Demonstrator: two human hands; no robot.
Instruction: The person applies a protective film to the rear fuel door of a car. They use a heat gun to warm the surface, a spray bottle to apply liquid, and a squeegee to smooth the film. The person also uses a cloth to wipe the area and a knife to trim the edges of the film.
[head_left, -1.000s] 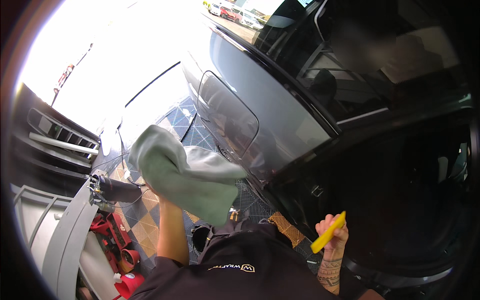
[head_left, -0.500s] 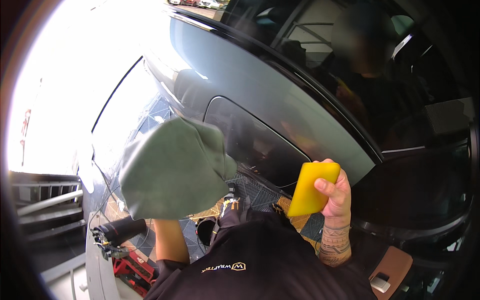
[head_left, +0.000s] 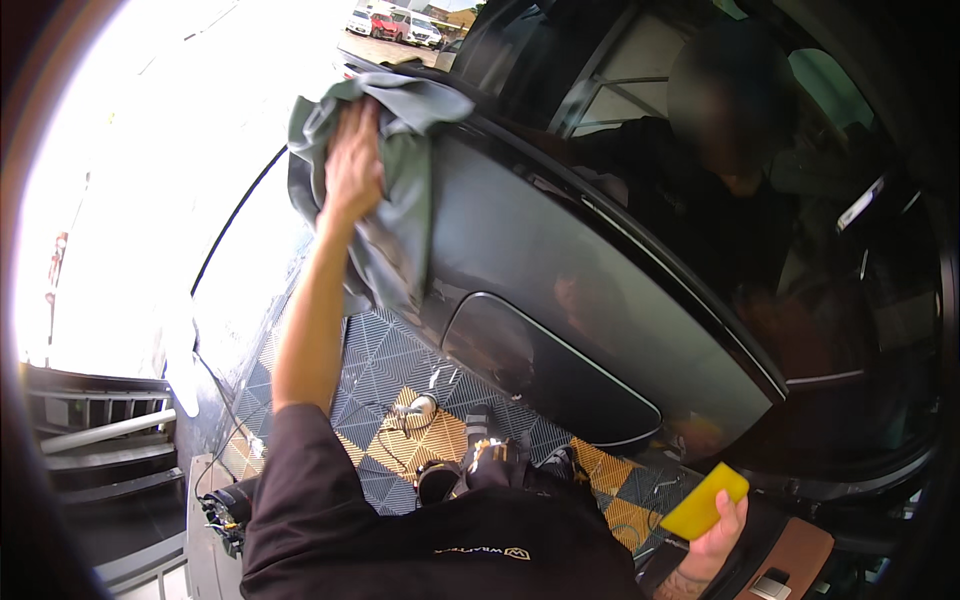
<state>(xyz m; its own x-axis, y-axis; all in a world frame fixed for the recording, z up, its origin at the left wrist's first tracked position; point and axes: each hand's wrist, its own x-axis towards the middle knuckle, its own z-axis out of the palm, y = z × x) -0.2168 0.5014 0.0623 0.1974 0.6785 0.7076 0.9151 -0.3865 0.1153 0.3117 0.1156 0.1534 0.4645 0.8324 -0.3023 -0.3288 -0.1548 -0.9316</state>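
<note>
A grey-green cloth (head_left: 408,150) is draped and crumpled over the far end of a dark grey car body panel (head_left: 520,245). My left hand (head_left: 354,165) presses on this cloth, arm stretched out, its fingers slightly blurred and partly sunk among the folds. Low at the right, my right hand (head_left: 722,532) grips a flat yellow squeegee (head_left: 706,500) between thumb and fingers, away from the panel. Below the panel's middle runs a rounded outline around a darker section (head_left: 545,365).
Dark car glass (head_left: 640,130) rises beyond the panel, with reflections in it. A brown trim piece (head_left: 800,560) sits at the lower right. On the grey and yellow tiled floor (head_left: 375,370) lie a small white object with a cord (head_left: 424,405) and other cables. Dark shelving (head_left: 100,440) stands left.
My left hand has swung the cloth forward and up onto the panel's far end. My right hand, with the squeegee, has dropped lower and to the right.
</note>
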